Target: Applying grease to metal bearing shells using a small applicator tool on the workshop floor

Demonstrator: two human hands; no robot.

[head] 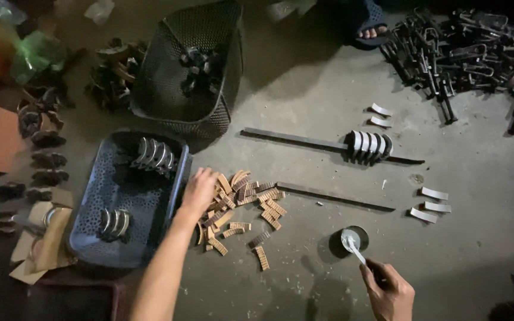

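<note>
Grey concrete floor (304, 89), dim and dusty, carries everything in this workshop corner. Down on it, the left hand (199, 190) lies palm down with its fingers (208, 176) loosely spread over the near edge of a heap of small tan curved lining strips (242, 205), touching them. The right hand (391, 291) has its fingers (371, 274) pinched around the handle of a thin pale brush or spatula (355, 249), whose tip rests in a small round dark tin (348, 239) just ahead of the hand. Beside the left wrist stands a blue perforated plastic tray (99, 226) holding two clusters of curved grey metal shoes (153, 156). Beyond it a black mesh basket (168, 71) leans, with dark parts inside. Past the strips lie two long dark flat metal bars (334, 196), the farther one carrying a row of pale-faced shoes (369, 145). Loose pale curved pieces (432, 203) lie to the right, and a pile of black metal brackets (465, 50) fills the far right corner. A sandalled foot (371, 31) of another person shows at the top
</note>
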